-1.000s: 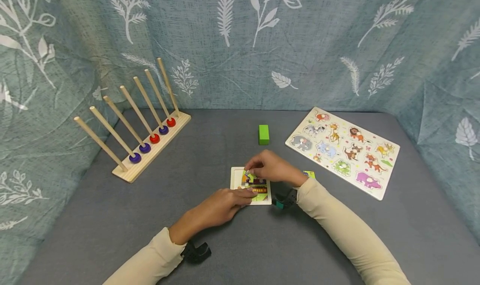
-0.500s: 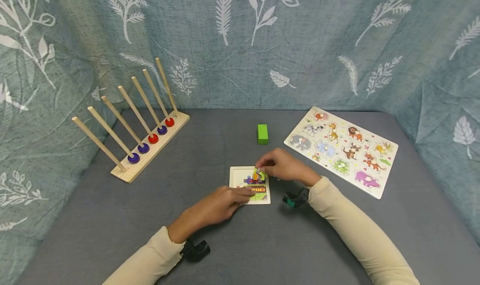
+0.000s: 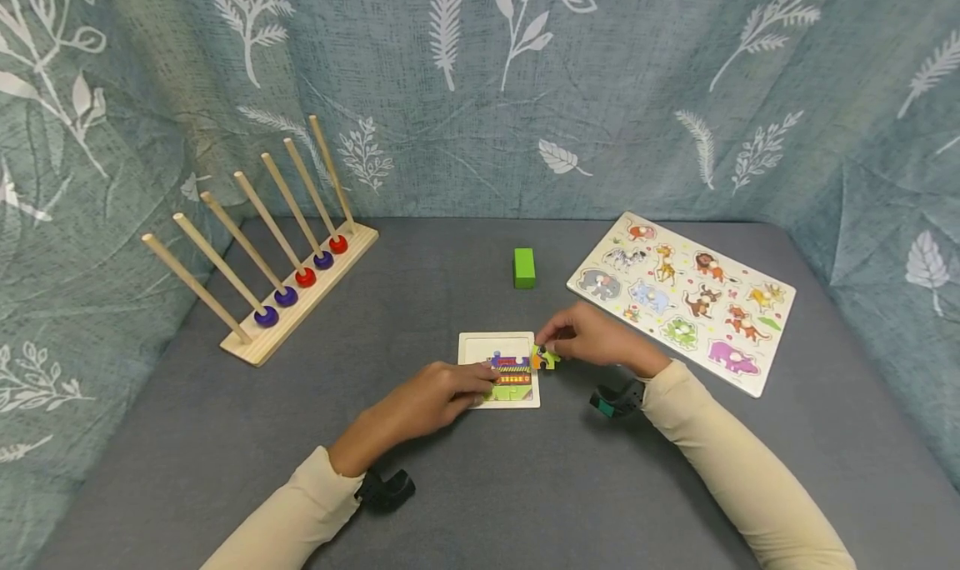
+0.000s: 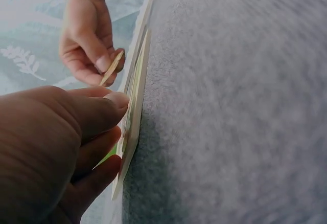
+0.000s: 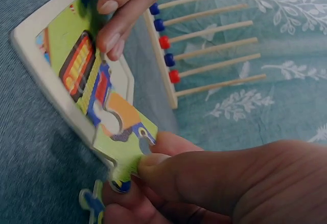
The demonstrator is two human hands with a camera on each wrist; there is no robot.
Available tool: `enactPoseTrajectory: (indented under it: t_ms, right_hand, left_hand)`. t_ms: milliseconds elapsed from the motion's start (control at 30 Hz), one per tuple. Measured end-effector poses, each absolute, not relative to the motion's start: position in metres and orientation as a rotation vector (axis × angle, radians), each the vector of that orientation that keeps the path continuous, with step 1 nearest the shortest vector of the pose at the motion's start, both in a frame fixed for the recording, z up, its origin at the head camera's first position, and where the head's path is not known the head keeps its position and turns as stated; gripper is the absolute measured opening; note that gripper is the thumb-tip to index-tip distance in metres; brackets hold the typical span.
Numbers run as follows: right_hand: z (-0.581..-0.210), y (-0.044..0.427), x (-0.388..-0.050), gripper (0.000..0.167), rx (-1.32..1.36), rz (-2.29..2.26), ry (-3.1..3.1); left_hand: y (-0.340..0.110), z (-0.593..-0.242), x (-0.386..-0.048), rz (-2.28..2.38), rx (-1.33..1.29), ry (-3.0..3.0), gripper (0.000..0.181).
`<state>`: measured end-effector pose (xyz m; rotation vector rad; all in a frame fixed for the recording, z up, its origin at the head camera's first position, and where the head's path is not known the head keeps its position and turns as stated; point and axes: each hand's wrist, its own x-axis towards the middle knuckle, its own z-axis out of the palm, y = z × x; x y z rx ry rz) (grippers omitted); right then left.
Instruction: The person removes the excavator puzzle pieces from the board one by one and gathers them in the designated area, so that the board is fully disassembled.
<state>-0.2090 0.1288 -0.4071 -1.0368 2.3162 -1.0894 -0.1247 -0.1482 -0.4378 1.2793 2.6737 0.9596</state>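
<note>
Just off the right edge of the square cream wooden puzzle tray (image 3: 480, 348), the person's right hand (image 3: 592, 335) has its grip pinching a green jigsaw piece (image 3: 549, 359) printed with orange and blue. From the tray's near left, the left hand (image 3: 431, 399) reaches in, fingers laid out across it. The right wrist view shows a second jigsaw piece (image 5: 93, 203), which the head view loses behind the right hand. Only the left wrist view catches the pinched piece edge-on, thin and tilted; whether it touches the tray I can't tell. Glossy, curvy-edged interlocking pieces (image 3: 516, 370) fill the tray's near right part. Beyond the tray, on the grey, woven-looking table (image 3: 420, 328), stands a smooth green block (image 3: 524, 268); left of it, a pale wooden peg rack (image 3: 306, 293) with rounded discs; right, a flat animal puzzle board (image 3: 677, 306).
</note>
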Motion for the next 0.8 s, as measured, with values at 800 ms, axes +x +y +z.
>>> enactPoseTrajectory:
  t_ms: [800]
  right_hand:
    - [-0.411, 0.144, -0.207, 0.013, -1.063, -0.997, 2.236]
  left_hand:
    - [-0.150, -0.435, -0.126, 0.925, 1.290, 2.628, 0.023]
